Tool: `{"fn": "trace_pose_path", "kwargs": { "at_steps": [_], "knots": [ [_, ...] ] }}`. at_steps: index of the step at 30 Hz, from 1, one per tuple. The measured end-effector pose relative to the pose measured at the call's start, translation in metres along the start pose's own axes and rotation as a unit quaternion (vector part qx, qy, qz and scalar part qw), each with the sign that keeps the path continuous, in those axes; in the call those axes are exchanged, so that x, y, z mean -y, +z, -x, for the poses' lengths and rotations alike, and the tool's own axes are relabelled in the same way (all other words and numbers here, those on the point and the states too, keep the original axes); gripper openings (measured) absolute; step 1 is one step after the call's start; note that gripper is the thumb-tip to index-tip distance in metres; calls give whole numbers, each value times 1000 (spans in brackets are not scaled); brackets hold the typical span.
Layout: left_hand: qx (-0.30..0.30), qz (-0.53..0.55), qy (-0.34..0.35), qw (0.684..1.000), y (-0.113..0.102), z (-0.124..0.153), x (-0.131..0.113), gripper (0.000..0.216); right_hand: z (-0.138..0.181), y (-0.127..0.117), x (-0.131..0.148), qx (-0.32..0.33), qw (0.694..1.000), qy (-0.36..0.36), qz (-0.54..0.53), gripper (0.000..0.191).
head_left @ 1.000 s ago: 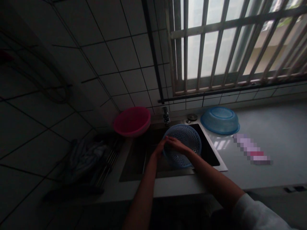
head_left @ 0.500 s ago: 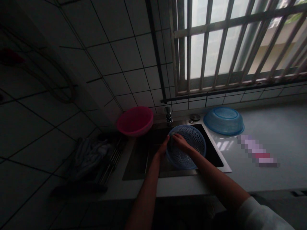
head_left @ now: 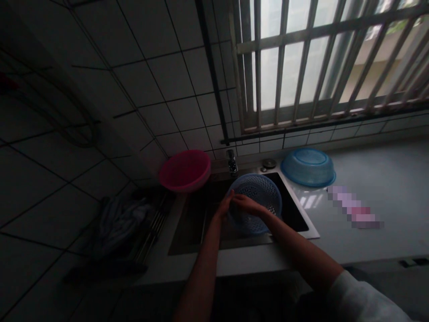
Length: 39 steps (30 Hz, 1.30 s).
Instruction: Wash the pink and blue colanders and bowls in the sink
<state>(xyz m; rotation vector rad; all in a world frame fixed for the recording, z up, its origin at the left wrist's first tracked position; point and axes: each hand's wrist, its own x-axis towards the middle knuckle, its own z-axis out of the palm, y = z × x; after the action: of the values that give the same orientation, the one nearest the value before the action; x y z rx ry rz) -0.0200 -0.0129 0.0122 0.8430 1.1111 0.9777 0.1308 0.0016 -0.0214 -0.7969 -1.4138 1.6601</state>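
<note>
Left hand: the left hand (head_left: 224, 207) is at the colander's left edge, thumb side up, fingers partly hidden; its opening is narrow at most, and I cannot tell whether it grips anything.
Right hand: the right hand (head_left: 246, 204) reaches over the left part of the colander, fingers bent and close together, tips meeting the left hand; too dark to tell what, if anything, is between them.
Colander: the blue colander (head_left: 259, 184) is under and to the right of the hands, its holed wall facing up, within the sink (head_left: 310, 229).
Tap: the tap (head_left: 232, 164) stands just beyond the hands.
Pink basin: the pink basin (head_left: 185, 171) is beyond the hands to the left, at the sink's far corner.
Blue basin: the blue basin (head_left: 309, 167) lies upside down on the tabletop (head_left: 389, 179), beyond the hands to the right.
Cloth: a striped cloth (head_left: 125, 221) lies well left of the hands.
Sleeve: a pale sleeve (head_left: 358, 297) covers the right upper arm.
</note>
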Motion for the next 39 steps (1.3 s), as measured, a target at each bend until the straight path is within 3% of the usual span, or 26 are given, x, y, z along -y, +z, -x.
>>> {"fn": "trace_pose_path", "kwargs": {
  "at_steps": [3,5,8,11,13,16,18,20,22,26,28,29,31,33,35,37,39],
  "knots": [
    [35,21,0,999,8,6,-1,49,2,-13,15,-111,993,-34,-37,36],
    [42,29,-12,999,10,7,-2,51,4,-14,18,-129,990,-53,-12,35],
    [53,44,-44,997,8,6,-3,61,5,-3,8,-33,997,-35,61,34],
    [65,62,-25,996,4,4,-4,66,4,8,-4,72,992,16,107,36],
    [66,67,-18,995,4,4,-3,65,3,8,-5,72,991,24,106,36],
    [83,63,-53,993,8,4,0,67,1,-5,7,-44,998,-15,50,34],
    [115,68,-53,990,12,3,3,66,1,-16,17,-151,987,-57,5,32],
    [139,77,-34,987,14,1,6,64,1,-20,23,-208,974,-84,-18,31],
    [129,76,-24,988,12,-1,7,65,3,-17,22,-171,982,-84,-2,31],
    [59,53,-51,996,1,-4,7,72,8,4,8,39,997,-22,70,34],
    [39,47,-53,997,-3,-5,7,70,8,8,5,62,995,-13,78,35],
    [39,48,-44,997,-2,-5,7,67,7,6,5,39,996,-20,75,35],
    [60,57,-13,997,1,-6,8,59,5,-3,9,-67,995,-40,57,37],
    [100,74,18,992,6,-7,10,52,3,-15,15,-198,978,-54,38,41],
    [132,91,34,986,9,-9,12,50,2,-23,19,-275,958,-69,43,44],
    [131,98,26,986,8,-10,14,54,2,-21,16,-237,965,-88,72,42],
    [101,89,4,991,4,-10,13,60,2,-13,8,-108,985,-79,105,40]
  ]
}}
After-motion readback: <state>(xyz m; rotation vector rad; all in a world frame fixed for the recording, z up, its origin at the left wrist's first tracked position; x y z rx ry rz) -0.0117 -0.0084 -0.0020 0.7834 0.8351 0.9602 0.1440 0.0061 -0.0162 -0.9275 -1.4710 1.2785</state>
